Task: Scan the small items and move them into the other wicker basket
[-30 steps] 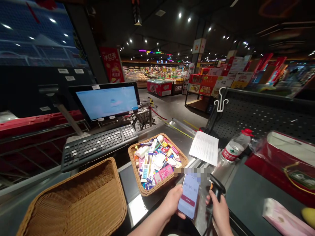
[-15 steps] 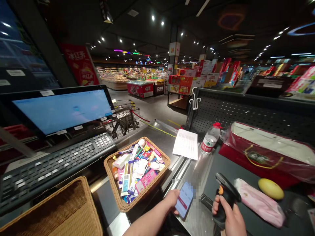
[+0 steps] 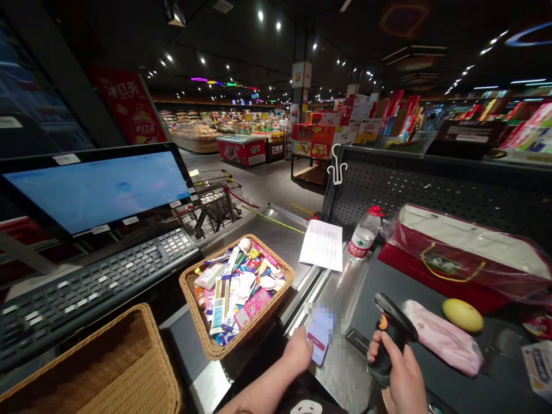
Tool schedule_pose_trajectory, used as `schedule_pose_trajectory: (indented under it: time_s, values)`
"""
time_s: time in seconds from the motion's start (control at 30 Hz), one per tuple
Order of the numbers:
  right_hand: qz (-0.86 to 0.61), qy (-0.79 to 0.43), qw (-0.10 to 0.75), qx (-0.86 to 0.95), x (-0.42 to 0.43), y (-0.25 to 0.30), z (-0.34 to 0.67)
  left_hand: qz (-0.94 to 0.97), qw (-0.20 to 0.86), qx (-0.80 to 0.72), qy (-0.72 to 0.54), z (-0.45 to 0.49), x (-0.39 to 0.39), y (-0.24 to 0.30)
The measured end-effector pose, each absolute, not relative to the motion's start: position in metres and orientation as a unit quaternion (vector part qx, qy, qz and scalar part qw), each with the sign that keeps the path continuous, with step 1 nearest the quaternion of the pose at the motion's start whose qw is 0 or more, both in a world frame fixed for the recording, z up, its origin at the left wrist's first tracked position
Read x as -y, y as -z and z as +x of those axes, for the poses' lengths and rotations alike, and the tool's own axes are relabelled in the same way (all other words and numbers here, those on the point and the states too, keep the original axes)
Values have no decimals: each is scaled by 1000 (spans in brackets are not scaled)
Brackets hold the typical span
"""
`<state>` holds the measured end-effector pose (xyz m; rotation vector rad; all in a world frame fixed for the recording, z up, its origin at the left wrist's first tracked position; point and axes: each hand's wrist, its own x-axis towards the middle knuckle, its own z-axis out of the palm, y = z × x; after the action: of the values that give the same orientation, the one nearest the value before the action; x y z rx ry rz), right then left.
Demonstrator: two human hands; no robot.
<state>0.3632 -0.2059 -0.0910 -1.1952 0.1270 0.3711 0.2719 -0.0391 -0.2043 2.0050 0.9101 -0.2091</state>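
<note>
My left hand (image 3: 298, 349) is closed on the near left edge of a smartphone (image 3: 319, 333), whose lit screen faces up above the metal counter. Part of the phone is blurred out. In my right hand (image 3: 401, 368) is a black barcode scanner (image 3: 390, 330) with an orange trigger, its head raised and my fingers around the handle. Just right of the scanner lies a pink pouch (image 3: 442, 339), with a yellow melon (image 3: 463, 315) beside it. Left of the phone stands a wicker basket (image 3: 241, 352) full of small packaged goods.
A second wicker basket (image 3: 142, 362) sits at lower left, below a keyboard (image 3: 103, 276) and a monitor (image 3: 99, 190). Beyond the phone are printed papers (image 3: 321, 244) and a red-capped water bottle (image 3: 364, 234). A red gift bag (image 3: 457, 259) stands against the perforated panel (image 3: 409, 181).
The view has shifted slightly, so the counter items sit a little higher and further left. Both hands keep hold of the smartphone and the barcode scanner.
</note>
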Motion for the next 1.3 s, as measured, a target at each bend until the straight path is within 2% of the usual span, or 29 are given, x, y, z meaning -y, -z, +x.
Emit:
schedule_pose_trajectory:
  time_s: [0.13,0.2,0.3,0.37,0.53,0.7,0.77,0.83,1.0,1.3]
  values:
    - [-528,-172,829,-67,206,95,364,822,449,-343,66,259,40,186]
    - [-507,-179,841,-63,201,99,360,818,483,-311,33,249,43,166]
    - [-514,-228,827,-8,186,103,343,756,621,-198,-55,232,48,125]
    - [-548,-283,784,62,174,104,327,733,661,-141,-75,221,51,100]
    - [-634,-289,648,308,146,97,283,734,622,-198,-187,191,51,72]
    - [-639,-295,581,409,139,113,260,712,558,-329,-272,141,32,70]
    - [-702,-252,541,389,144,140,265,713,521,-374,-285,118,23,68]
    - [-795,-160,486,325,154,174,276,716,493,-397,-295,98,15,65]
    - [-868,-105,426,232,184,247,309,714,474,-399,-326,68,5,60]
    - [-901,-92,350,239,164,288,322,679,506,-410,-339,41,3,74]
